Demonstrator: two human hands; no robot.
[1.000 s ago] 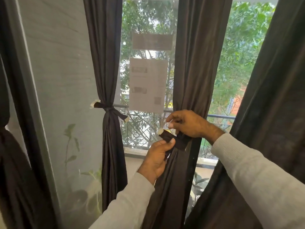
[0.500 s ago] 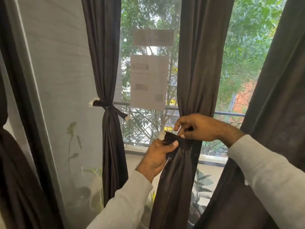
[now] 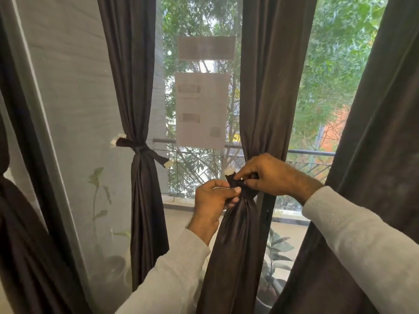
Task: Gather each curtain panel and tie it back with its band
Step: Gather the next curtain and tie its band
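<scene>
**Both hands pinch a dark band around a gathered curtain panel**

A person in pale grey sleeves stands at a window, working on the middle curtain panel (image 3: pixel 269 91), a dark brown drape bunched tight at waist height. The band (image 3: pixel 238 185), of the same dark cloth with a white tip, wraps the bunched fabric there. The left hand (image 3: pixel 213 200) has its fingers curled closed, thumb pressing the band's lower part against the gather. The right hand (image 3: pixel 272 175) reaches in from the right, its thumb and forefinger pinching the band's upper end just beside the white tip, the other fingers curled behind the cloth.

To the left, a second panel (image 3: pixel 136 87) hangs already tied, its own band (image 3: pixel 145 150) knotted round it. Another dark curtain (image 3: pixel 374 155) hangs loose along the right edge of the view. Papers (image 3: pixel 201 109) are stuck to the window glass between the panels.

Compared with half a second earlier, the right hand has shifted from lying over the band to pinching its end, and the gather looks narrower.
</scene>
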